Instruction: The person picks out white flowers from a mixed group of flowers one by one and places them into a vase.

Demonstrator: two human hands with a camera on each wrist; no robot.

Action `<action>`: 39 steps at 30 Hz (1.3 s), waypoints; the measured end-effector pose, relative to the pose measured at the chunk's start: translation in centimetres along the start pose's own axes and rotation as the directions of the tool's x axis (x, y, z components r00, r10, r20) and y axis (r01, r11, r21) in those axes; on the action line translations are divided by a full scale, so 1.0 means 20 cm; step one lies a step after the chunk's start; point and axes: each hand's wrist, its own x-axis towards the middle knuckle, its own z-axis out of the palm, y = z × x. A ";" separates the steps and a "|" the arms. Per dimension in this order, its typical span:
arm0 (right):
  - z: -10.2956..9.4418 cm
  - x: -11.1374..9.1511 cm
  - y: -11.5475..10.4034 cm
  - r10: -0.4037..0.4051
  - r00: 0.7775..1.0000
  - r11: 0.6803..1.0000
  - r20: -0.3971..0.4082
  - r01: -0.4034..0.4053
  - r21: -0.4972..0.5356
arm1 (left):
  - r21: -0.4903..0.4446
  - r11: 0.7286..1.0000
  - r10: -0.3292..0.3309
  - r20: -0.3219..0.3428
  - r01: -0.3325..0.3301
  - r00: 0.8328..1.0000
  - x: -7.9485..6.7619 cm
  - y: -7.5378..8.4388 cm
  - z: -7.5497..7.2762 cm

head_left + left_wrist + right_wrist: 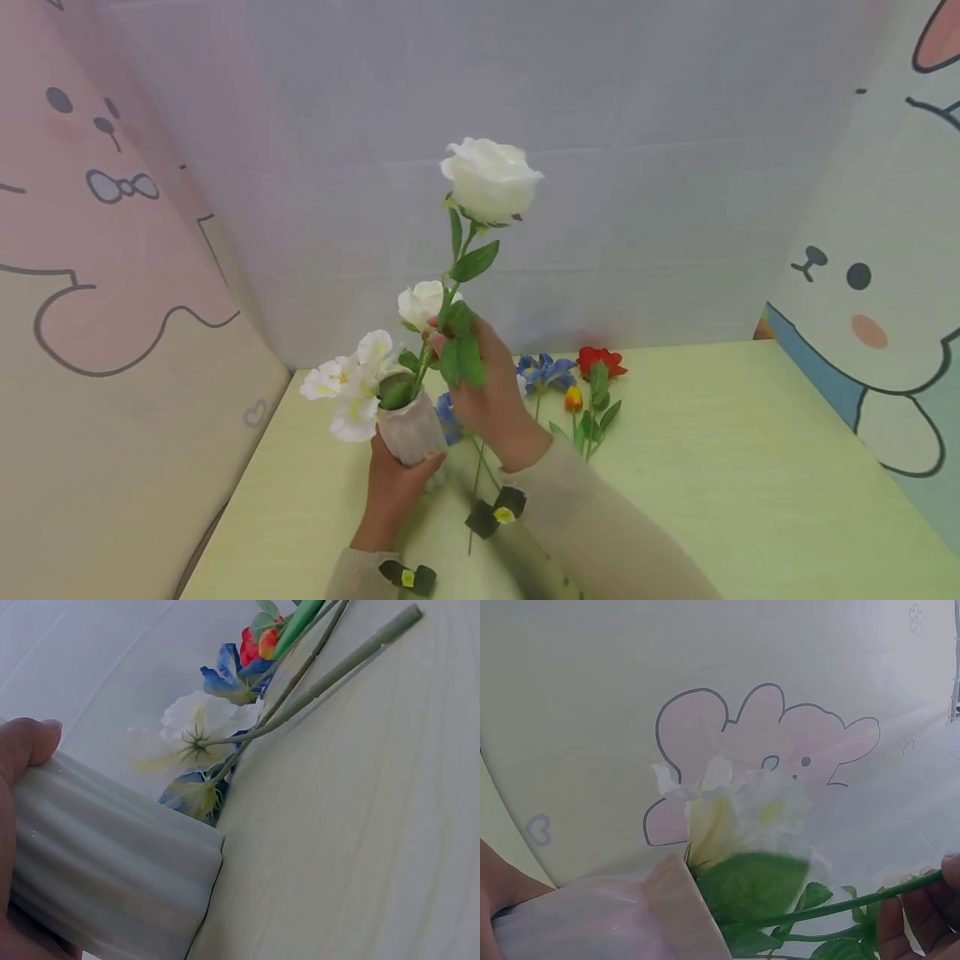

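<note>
My left hand grips a pale ribbed vase, thumb across its front. In the left wrist view the vase appears tilted, its base at the table. My right hand pinches the green stem of a tall white rose, whose bloom rises well above the rim. The stem runs into the vase mouth; its lower end is hidden inside. White ruffled flowers lean out over the vase's left side. A smaller white rose stands behind my right fingers.
On the table, behind and right of the vase, lie blue flowers, a red flower and an orange-yellow tulip. Another white flower lies with its stem toward me. Cartoon-printed panels flank the table; a plain backdrop stands behind.
</note>
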 end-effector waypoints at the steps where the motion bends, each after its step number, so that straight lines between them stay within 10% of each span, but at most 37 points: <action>1: 0.00 0.01 0.00 0.001 1.000 1.000 -0.004 -0.001 -0.005 | -0.002 1.000 -0.003 0.003 0.003 1.000 0.00 0.00 0.00; 6: 0.00 0.03 0.00 -0.110 0.994 0.992 -0.008 0.109 -0.061 | -0.018 1.000 -0.018 0.027 0.019 0.999 0.00 0.00 0.00; 13: 0.04 0.07 0.02 -0.382 0.924 0.919 0.020 0.382 -0.100 | -0.018 0.999 -0.031 0.032 0.031 0.999 0.00 -0.01 0.00; 20: 0.07 0.00 0.08 -0.243 0.969 0.962 0.031 0.245 -0.119 | -0.025 1.000 0.000 0.039 0.001 0.999 0.01 -0.03 0.01; 39: 0.08 -0.03 0.08 -0.107 0.994 0.989 0.009 0.107 -0.100 | -0.038 0.999 -0.034 0.057 0.036 0.998 0.01 -0.01 0.00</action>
